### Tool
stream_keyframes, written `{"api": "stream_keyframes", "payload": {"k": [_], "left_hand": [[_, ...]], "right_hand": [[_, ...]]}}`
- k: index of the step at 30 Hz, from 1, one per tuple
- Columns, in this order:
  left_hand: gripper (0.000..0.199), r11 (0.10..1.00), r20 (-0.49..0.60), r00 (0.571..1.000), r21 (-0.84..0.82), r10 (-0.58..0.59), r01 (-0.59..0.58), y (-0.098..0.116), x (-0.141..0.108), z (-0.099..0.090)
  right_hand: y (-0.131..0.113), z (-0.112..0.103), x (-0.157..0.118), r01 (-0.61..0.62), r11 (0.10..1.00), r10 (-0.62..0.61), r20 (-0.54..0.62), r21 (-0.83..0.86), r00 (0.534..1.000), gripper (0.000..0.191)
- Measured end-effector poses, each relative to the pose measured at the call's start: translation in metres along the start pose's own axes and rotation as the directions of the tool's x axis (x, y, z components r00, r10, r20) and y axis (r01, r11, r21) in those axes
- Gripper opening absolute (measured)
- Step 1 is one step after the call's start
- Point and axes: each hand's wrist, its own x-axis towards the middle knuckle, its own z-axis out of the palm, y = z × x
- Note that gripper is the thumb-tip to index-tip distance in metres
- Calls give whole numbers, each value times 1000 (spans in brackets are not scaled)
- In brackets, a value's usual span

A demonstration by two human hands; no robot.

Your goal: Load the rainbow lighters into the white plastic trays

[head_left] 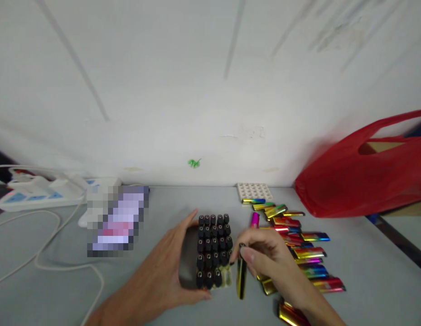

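My left hand [169,265] is wrapped round the side of a tray [188,260] that holds rows of lighters with black tops [215,245]. Its thumb runs along the near edge. At the tray's near right corner, pale bare slots [226,276] show. My right hand [261,251] pinches a slim, shiny gold lighter [242,278] between thumb and fingers, just right of those slots. The lighter hangs roughly upright, and part of its top is covered by the thumb. Many loose metallic lighters [310,252] in red, gold, blue and purple lie right of and under my right hand.
A white slotted rack [254,191] lies against the wall. To the right stands a red bag [363,176]. On the left are a phone with a blurred screen [120,219], a white power strip [43,194] and loose white cables [47,262].
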Motion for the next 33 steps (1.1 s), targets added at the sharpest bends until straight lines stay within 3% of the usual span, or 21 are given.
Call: {"api": "stream_keyframes", "payload": {"k": [3,6,10,18,26,33], "left_hand": [[163,1000,-5,1000,-3,7,-7,-1,0,0],[167,1000,1,1000,-2,14,-14,-3,0,1],[170,1000,-1,1000,-17,-10,10,-5,-1,3],[173,1000,0,1000,-27,6,-6,-6,-1,3],[171,999,-25,999,-45,20,-21,-14,-1,7],[168,1000,11,1000,-6,12,-11,-8,-1,2]], "right_hand": [[1,-6,-3,-42,998,47,115,-46,992,28],[0,-9,-4,31,985,-9,131,-171,991,14],[-6,-10,-4,160,940,-114,165,-301,980,24],[-16,-10,-13,126,890,-72,137,-439,988,22],[-20,-6,-11,116,897,-54,155,-428,986,25],[-17,-6,-14,124,879,-51,167,-460,985,28]]}}
